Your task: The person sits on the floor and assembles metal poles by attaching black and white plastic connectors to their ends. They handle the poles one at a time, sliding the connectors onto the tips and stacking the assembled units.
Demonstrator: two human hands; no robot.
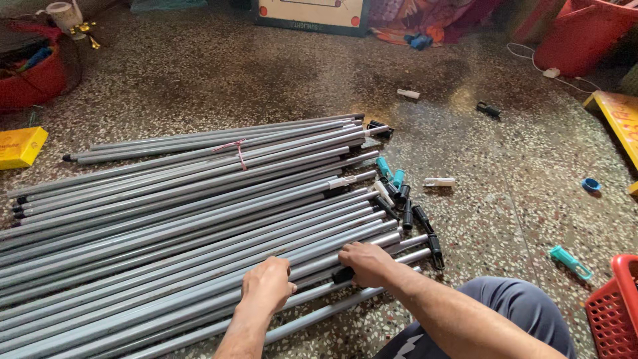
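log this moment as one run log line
left hand: gripping grey poles | right hand: on pole ends near black end cap | setting: speckled floor | nearby: teal clip

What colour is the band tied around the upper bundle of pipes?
Pink, a thin band around the grey pipes, seen in the head view.

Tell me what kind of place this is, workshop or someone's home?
Probably a room in a home, used as a makeshift work area. The person sits on a speckled terrazzo floor with grey poles spread out. Around are a red plastic tub, crumpled colourful cloth and a red basket.
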